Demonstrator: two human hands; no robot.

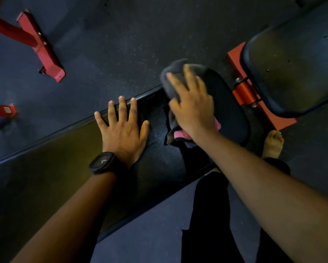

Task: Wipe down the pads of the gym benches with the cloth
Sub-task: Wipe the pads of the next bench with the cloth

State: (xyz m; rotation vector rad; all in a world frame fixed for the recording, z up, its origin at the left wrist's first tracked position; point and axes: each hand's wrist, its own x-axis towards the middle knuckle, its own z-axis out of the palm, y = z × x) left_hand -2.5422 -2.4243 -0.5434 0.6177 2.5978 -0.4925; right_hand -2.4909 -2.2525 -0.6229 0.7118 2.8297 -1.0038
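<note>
At frame centre the right hand [192,105] presses a grey-and-pink cloth [171,86] onto the small black seat pad [229,114], fingers straight and slightly blurred. Just left, the left hand [123,130] rests palm-down on the long back pad [55,158] — fingers spread wide.

No readable text, brand or number anywhere (the wristwatch [102,161] face too dark for any markings).

We see soft cloth [175,66] on the pad's [229,114] smooth, faintly shiny vinyl; beside the pad, a painted metal frame [243,92] and matt speckled floor [112,44].
</note>
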